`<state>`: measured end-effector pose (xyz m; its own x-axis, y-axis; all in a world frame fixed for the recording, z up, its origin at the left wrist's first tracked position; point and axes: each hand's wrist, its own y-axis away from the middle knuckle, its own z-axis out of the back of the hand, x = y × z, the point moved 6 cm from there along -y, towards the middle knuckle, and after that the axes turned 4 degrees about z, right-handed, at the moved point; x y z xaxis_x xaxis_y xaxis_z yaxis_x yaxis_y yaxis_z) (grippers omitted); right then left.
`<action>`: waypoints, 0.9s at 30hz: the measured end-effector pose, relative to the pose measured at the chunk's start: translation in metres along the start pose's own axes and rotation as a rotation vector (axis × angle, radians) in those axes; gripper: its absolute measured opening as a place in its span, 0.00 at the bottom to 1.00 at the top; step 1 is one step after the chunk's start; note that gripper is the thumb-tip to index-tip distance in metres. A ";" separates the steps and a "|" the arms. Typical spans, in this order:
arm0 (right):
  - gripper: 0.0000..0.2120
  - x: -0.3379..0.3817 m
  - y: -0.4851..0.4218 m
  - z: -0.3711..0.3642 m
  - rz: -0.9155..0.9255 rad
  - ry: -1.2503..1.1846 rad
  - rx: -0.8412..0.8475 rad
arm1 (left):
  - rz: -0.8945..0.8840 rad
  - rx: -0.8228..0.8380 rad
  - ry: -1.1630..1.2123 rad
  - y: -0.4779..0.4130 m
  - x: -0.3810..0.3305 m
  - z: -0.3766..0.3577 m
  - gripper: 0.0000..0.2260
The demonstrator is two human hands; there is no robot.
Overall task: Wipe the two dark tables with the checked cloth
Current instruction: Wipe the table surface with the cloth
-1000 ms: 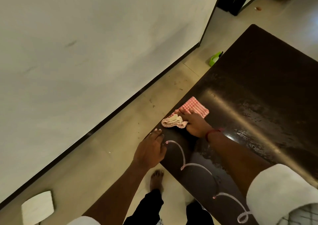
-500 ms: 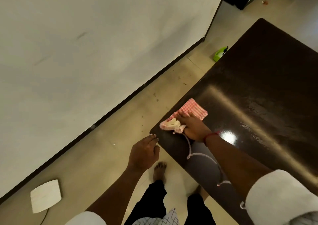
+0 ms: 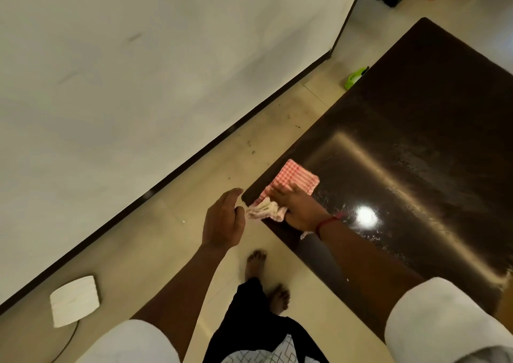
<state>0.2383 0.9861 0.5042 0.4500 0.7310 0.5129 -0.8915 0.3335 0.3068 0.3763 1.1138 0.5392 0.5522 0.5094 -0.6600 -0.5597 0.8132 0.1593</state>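
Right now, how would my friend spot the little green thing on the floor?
Find the big dark table and follow its left edge from the checked cloth toward the far end. The little green thing lies on the pale floor right beside that edge. It is the only bright green thing in sight.

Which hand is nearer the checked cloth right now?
Right. The right hand presses on the checked cloth; the left hand hovers off the table corner, beside its bunched end.
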 end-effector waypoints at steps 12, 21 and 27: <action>0.26 0.016 0.043 -0.031 0.114 0.067 -0.034 | -0.097 0.312 -0.179 0.009 -0.028 -0.040 0.31; 0.29 -0.061 0.066 0.023 -0.400 -0.056 -0.292 | -0.075 0.520 -0.568 0.009 -0.021 -0.063 0.36; 0.24 0.020 0.074 -0.035 -0.122 -0.032 -0.173 | -0.106 0.614 -0.792 0.006 -0.028 -0.061 0.35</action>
<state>0.1792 1.0463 0.5096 0.5539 0.6605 0.5069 -0.8250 0.5173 0.2276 0.3197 1.0870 0.5135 0.9571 0.2853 -0.0504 -0.1922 0.7555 0.6263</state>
